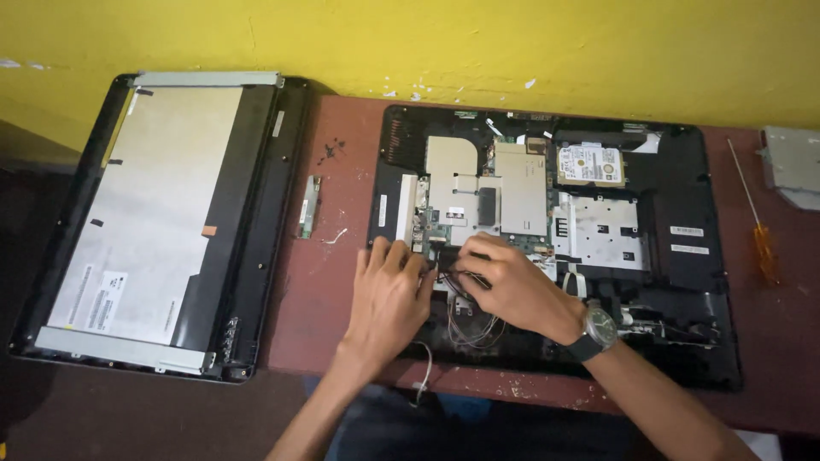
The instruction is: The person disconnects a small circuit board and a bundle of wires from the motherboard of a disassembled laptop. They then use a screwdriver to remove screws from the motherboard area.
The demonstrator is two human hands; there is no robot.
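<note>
An opened all-in-one computer chassis [692, 282] lies on the reddish table, with metal shields, a circuit board [478, 205] and a hard drive [589, 164] exposed. My left hand [389, 294] rests flat on the chassis's lower left part, fingers spread beside the board's edge. My right hand [508, 282], with a wristwatch, pinches thin dark cables [470, 329] just below the board. The fingertips of both hands nearly meet over the cable connector area, which they partly hide.
A detached display panel in its black frame [162, 222] lies face down at the left. A small narrow circuit board [309, 207] and loose screws [331, 150] sit between them. A screwdriver with an orange handle [760, 239] and a metal bracket [793, 166] lie at the right.
</note>
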